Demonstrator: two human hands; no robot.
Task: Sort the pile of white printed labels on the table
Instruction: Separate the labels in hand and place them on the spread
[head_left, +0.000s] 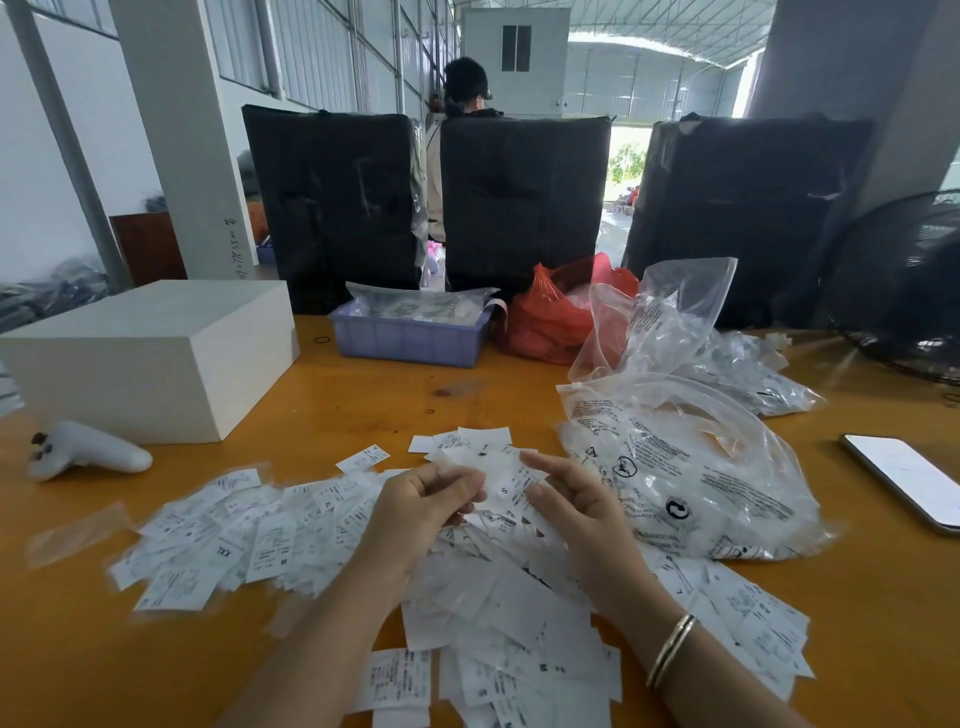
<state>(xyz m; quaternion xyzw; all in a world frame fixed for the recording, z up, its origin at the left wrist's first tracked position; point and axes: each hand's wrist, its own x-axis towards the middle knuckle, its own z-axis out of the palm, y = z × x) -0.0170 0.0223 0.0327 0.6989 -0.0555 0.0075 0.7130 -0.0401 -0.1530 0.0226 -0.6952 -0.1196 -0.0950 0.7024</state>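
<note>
Head view shows a large wooden bench (363, 395) in a high hall with metal walls and a roof of sheets, and behind the bench stand three big black wrapped bales (524, 202), with another person (465, 88) partly hidden behind them. On the bench, from the biggest thing down: a white box (150, 358) at the left, a heap of clear plastic bags (691, 467) at the right, a red plastic bag (550, 317) and a blue tray (410, 338) at the far side, a fan (904, 291) at the right edge, a phone (904, 480) and a white controller (85, 449). The pile of white printed labels (467, 571) lies spread across the near middle of the bench, under and around both hands. I judge that the sorting is at an early stage: most labels are mixed (sizes S, M, L and XXL are readable side by side), and only a small loose group at the far side of the pile may be a set already put apart, though I cannot be sure. The left hand (426, 504) has its fingers curled around a few labels, and the right hand (566, 499) pinches the label marked S (511, 480) between thumb and forefinger, just beside the left hand.
</note>
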